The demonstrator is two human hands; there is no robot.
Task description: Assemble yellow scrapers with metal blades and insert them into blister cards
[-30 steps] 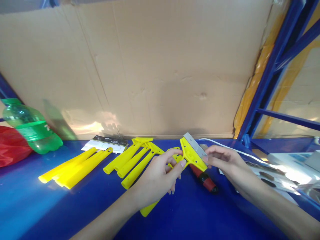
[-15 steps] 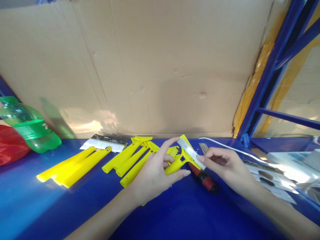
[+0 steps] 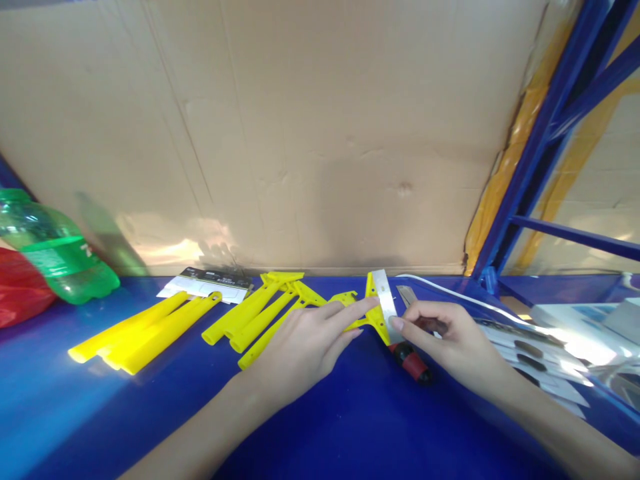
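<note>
My left hand [image 3: 300,343] is wrapped round the handle of a yellow plastic scraper [image 3: 379,323], mostly hiding the grip. Against the scraper's wide head lies a flat silver metal blade [image 3: 385,297]. Thumb and fingers of my right hand [image 3: 455,337] pinch this blade near its lower end. Under the scraper head, a red and black screwdriver [image 3: 416,365] rests on the blue table [image 3: 360,427]. Behind my right fingers a second metal piece [image 3: 407,293] partly shows. Several more yellow scraper handles [image 3: 250,313] lie left of my left hand.
Farther left, yellow tubes [image 3: 160,333] lie by a black and white printed card [image 3: 215,285]. A green bottle [image 3: 63,257] leans beside a red bag [image 3: 23,290]. At right are a white cable [image 3: 465,295], flat packages [image 3: 535,363] and a blue metal frame [image 3: 530,153]. Cardboard [image 3: 300,133] stands behind.
The scraper head and blade have turned more upright. My left hand has rolled over the handle, its index finger now reaching to the head. My right hand keeps its pinch almost in place.
</note>
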